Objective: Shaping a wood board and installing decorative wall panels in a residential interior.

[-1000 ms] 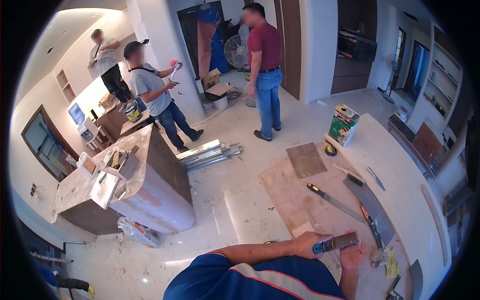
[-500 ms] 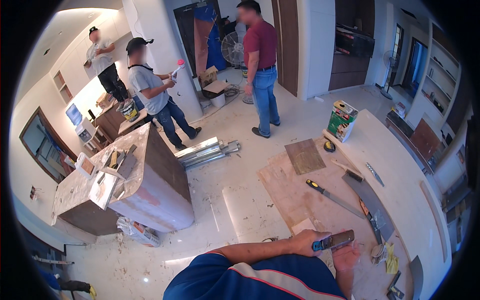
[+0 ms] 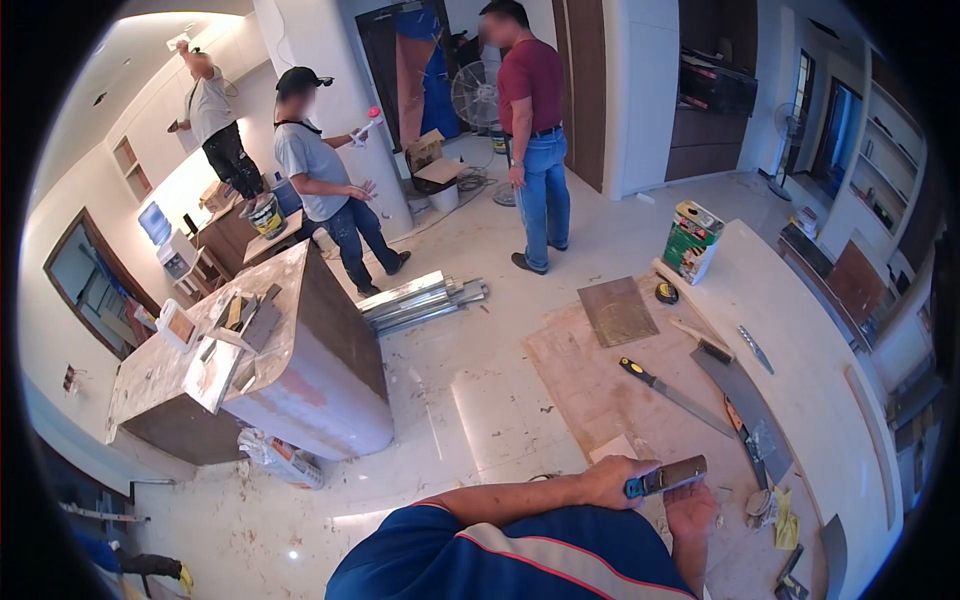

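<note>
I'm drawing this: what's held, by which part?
The left hand grips a flat brown and black tool by its blue end; the right hand is open, contact unclear.

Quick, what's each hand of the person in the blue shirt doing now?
Left hand: closed around a blue-and-black hand tool.
Right hand: open, palm up by the tool's brownish end; can't tell if touching.

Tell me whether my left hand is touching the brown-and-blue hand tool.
Touching: the head view shows the left hand closed around the hand tool at its blue end.
</note>
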Action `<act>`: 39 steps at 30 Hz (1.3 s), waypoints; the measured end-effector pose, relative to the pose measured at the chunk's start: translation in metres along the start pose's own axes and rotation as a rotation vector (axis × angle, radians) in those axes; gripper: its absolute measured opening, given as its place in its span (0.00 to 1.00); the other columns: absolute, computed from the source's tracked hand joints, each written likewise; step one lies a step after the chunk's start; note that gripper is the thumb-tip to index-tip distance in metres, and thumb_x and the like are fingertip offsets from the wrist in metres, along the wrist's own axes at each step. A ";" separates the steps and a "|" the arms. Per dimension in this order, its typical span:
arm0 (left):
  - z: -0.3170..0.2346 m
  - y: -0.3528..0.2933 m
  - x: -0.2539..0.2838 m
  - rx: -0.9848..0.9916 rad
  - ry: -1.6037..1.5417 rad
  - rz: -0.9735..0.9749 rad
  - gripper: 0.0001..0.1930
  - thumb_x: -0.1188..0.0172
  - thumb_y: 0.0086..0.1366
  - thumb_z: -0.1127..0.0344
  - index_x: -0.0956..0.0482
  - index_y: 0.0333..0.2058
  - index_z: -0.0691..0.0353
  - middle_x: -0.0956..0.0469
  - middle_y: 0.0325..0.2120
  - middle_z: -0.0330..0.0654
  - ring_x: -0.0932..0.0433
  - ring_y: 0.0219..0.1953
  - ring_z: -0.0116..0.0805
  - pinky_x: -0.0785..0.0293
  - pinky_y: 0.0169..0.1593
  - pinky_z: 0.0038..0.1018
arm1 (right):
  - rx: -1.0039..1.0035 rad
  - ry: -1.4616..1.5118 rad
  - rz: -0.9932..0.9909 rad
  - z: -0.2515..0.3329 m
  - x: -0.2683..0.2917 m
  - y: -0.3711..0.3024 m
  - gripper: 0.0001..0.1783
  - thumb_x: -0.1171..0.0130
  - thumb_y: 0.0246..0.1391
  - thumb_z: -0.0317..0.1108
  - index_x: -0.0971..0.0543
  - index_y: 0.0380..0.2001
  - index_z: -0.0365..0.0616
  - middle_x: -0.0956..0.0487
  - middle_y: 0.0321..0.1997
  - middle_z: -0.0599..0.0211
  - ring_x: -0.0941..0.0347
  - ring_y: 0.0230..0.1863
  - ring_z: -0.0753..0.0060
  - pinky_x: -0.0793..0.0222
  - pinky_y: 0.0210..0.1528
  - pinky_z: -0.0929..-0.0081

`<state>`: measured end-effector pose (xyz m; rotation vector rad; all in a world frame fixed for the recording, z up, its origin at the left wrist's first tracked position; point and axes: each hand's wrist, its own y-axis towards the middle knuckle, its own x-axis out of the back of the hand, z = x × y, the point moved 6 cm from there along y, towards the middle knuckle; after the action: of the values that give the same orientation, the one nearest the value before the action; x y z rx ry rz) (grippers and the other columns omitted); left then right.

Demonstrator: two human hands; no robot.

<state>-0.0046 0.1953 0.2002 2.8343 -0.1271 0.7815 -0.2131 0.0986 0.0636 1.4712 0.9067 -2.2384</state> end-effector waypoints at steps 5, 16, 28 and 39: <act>0.001 -0.001 0.002 0.012 0.004 0.000 0.40 0.33 0.49 0.63 0.32 0.64 0.62 0.19 0.37 0.60 0.17 0.38 0.56 0.21 0.42 0.40 | -0.051 -0.255 -0.546 -0.007 0.060 -0.006 0.12 0.48 0.63 0.29 0.24 0.49 0.44 0.22 0.37 0.69 0.26 0.40 0.63 0.28 0.49 0.62; 0.002 0.001 -0.005 0.027 0.015 0.037 0.40 0.33 0.50 0.63 0.33 0.64 0.63 0.19 0.37 0.62 0.17 0.39 0.57 0.21 0.43 0.40 | -0.132 -0.404 -0.259 -0.023 0.054 -0.021 0.25 0.40 0.52 0.18 0.30 0.53 0.47 0.26 0.32 0.71 0.30 0.29 0.74 0.32 0.32 0.67; 0.005 0.000 -0.009 0.035 -0.011 0.025 0.40 0.33 0.50 0.63 0.32 0.64 0.62 0.19 0.35 0.61 0.17 0.37 0.58 0.21 0.41 0.40 | -0.119 -0.556 -0.297 -0.022 0.037 -0.032 0.28 0.38 0.54 0.18 0.34 0.56 0.44 0.27 0.31 0.68 0.31 0.29 0.73 0.33 0.30 0.69; 0.080 -0.003 -0.031 0.163 0.161 0.024 0.36 0.31 0.51 0.57 0.28 0.60 0.56 0.18 0.43 0.51 0.18 0.42 0.57 0.20 0.44 0.42 | 0.169 -1.857 0.248 -0.008 0.073 -0.026 0.11 0.45 0.62 0.31 0.24 0.47 0.43 0.21 0.33 0.68 0.24 0.38 0.67 0.27 0.49 0.65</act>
<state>0.0090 0.1815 0.1163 2.9093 -0.0769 1.0664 -0.2529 0.1293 0.0043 -0.6999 -0.1254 -2.2277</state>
